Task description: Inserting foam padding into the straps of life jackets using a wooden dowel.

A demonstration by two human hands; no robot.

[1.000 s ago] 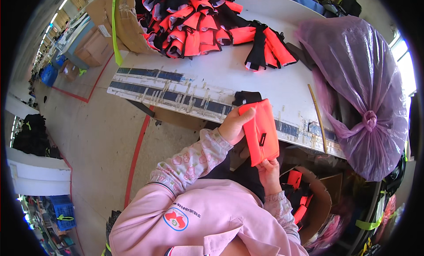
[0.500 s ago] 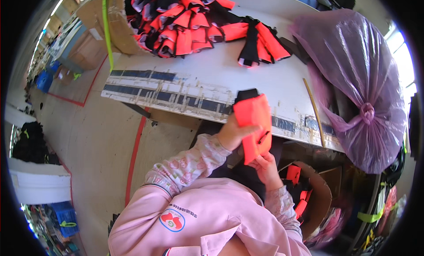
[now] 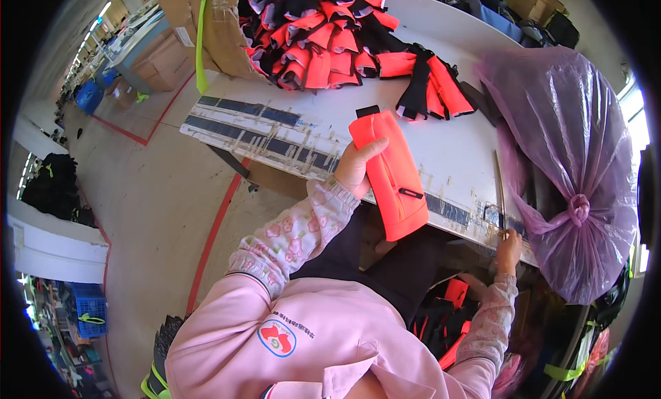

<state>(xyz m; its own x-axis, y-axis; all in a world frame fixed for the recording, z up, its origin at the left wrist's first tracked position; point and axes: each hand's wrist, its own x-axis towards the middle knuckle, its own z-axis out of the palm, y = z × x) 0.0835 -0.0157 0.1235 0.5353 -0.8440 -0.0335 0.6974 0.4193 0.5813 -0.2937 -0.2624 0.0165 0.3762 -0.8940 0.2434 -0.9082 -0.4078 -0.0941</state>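
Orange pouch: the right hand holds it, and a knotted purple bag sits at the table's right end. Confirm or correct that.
Wrong hand: the head view shows the left hand holding the orange pouch. The knotted purple bag is at the right end of the table.

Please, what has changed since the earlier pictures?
The right hand let go of the orange pouch and moved right, to the near end of the thin stick; its grip is unclear. The left hand still holds the pouch; the purple bag stayed in place.

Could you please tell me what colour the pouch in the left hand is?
The pouch is bright orange-red with a black zip pull, shown best in the head view.
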